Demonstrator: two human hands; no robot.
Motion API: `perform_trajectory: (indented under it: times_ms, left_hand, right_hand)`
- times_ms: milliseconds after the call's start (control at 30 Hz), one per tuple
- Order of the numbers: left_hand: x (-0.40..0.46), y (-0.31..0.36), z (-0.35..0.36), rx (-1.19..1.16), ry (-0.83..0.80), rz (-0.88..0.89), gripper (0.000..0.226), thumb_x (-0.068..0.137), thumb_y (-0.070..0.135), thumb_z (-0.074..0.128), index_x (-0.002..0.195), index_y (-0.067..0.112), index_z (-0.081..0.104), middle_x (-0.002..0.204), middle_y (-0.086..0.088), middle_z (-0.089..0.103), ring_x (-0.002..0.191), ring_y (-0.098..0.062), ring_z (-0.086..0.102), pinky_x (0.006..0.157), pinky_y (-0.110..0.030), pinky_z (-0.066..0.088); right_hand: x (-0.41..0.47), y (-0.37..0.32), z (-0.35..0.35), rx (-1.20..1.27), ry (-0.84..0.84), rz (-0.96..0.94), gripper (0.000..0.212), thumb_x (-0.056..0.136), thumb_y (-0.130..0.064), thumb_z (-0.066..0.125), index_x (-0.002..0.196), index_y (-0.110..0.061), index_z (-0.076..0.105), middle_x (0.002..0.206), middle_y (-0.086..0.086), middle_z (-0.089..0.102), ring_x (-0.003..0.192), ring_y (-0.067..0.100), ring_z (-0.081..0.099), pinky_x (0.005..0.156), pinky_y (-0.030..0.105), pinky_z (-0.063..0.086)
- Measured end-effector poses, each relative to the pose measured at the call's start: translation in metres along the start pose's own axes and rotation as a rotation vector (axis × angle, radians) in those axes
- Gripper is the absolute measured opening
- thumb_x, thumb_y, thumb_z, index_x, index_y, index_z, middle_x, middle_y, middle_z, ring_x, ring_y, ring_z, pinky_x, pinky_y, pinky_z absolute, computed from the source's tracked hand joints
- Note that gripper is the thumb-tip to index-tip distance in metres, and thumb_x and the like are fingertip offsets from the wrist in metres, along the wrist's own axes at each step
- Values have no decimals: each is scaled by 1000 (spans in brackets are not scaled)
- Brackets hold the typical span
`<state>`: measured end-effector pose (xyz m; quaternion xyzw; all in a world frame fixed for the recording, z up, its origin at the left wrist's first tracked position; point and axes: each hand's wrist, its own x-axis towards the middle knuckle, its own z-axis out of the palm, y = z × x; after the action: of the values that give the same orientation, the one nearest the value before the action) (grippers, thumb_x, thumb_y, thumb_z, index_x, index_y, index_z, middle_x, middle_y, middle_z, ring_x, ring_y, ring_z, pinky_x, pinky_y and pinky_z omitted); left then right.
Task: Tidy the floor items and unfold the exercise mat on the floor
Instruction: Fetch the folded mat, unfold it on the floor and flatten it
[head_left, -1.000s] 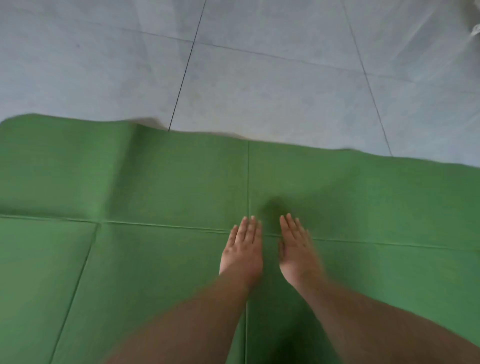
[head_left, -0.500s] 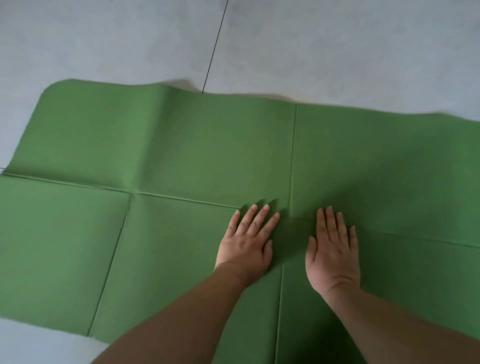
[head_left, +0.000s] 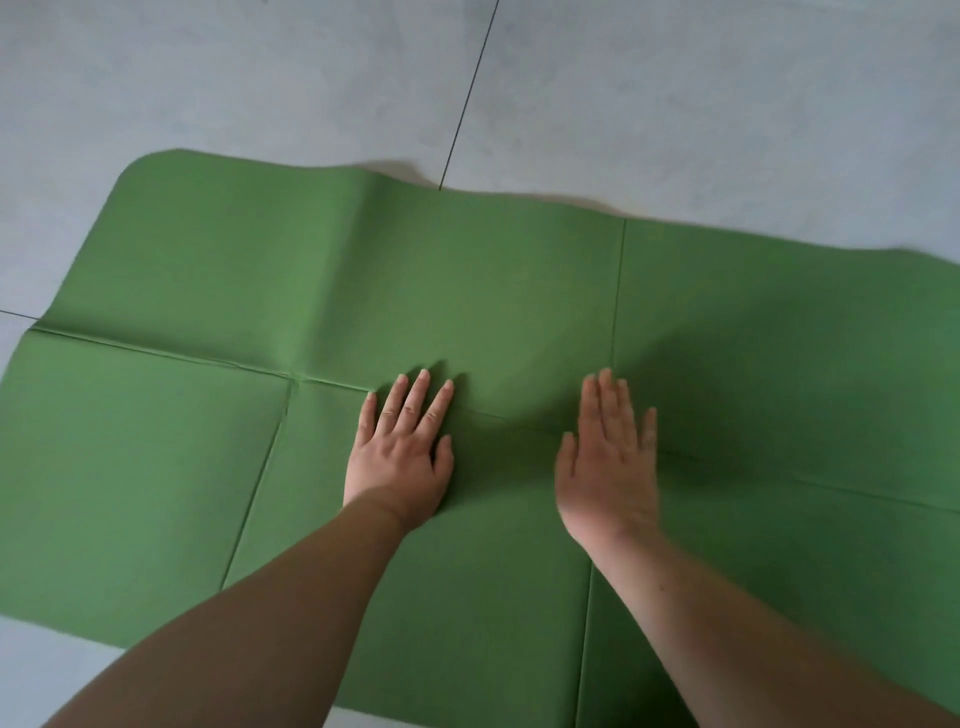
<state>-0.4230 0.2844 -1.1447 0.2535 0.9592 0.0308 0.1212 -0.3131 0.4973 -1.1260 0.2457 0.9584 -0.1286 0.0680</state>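
Observation:
A green exercise mat (head_left: 218, 447) lies spread out on the floor and fills most of the view. Fold creases cross it lengthwise and crosswise. Its far edge is slightly wavy and lifted near the middle. My left hand (head_left: 402, 454) rests flat, palm down, on the mat over the long crease, fingers apart. My right hand (head_left: 610, 460) lies flat on the mat a hand's width to the right, fingers together and a little blurred. Neither hand holds anything.
Grey floor tiles (head_left: 675, 104) with dark grout lines surround the mat at the back and left. A strip of tile (head_left: 31, 670) shows at the near left. The mat's right end runs out of view.
My hands have slid apart along the crease, the left going left and the right going right. The view has shifted, so more of the mat's left end shows.

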Motion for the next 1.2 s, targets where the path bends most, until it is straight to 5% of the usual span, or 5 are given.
perform_trajectory:
  times_ms: [133,333,567,933,1200]
  left_hand:
    - [2,-2,1,15,-27,12,67,99,50,13,162,37,-6,170,7,-7,157,-14,-10,127,-46,-6]
    - [5,-5,-11,37,-213,32,63,99,51,-2,154,36,-31,166,5,-30,150,-17,-32,124,-49,-16]
    - [13,29,-74,100,-502,-71,76,104,21,31,158,24,-22,167,-5,-26,155,-22,-21,127,-48,-6]
    - [-25,16,-152,9,-354,-87,72,104,21,31,161,23,-13,170,3,-17,155,-14,-19,124,-36,-9]
    - [52,-63,-115,62,-311,190,68,106,27,28,161,18,-12,169,0,-18,154,-17,-21,124,-38,-11]
  right_hand:
    - [14,-72,14,57,-138,-200,68,105,-43,14,161,-19,-16,171,1,-18,156,19,-21,128,51,-4]
    - [20,-68,13,-33,-410,-208,75,105,-54,16,153,-22,-33,162,-1,-41,148,21,-38,123,50,-18]
    - [35,-86,-19,19,-648,-121,88,106,-43,34,147,-17,-39,154,4,-47,147,26,-37,123,55,-15]
    - [34,-99,-18,50,-739,-65,94,94,-72,15,150,-17,-38,146,5,-57,147,30,-40,120,61,-20]
    - [46,-157,-3,-38,-752,313,120,83,-88,20,137,-6,-49,137,14,-64,144,39,-43,116,72,-15]
